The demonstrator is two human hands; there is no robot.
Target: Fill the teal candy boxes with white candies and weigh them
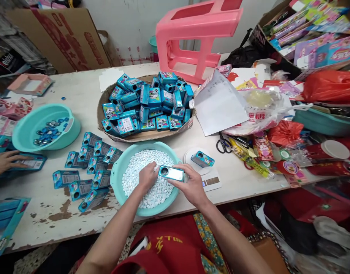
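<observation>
My right hand (190,184) grips a small blue candy box (175,174), its pale end with a dark round hole facing up. Close beside it, my left hand (148,177) is closed over the basin, and whatever its fingers hold is hidden. Both hands are above a turquoise basin (115,182) full of small white candies (154,199). To the right, another blue box (203,159) lies on a white digital scale (213,183).
Several blue boxes (92,164) with round holes stand left of the basin. A cardboard tray (148,136) behind holds many more. A turquoise bowl (21,131) contains blue pieces. Another person's hand (5,161) is at far left. Scissors (224,144) and a pink stool (201,57) are beyond.
</observation>
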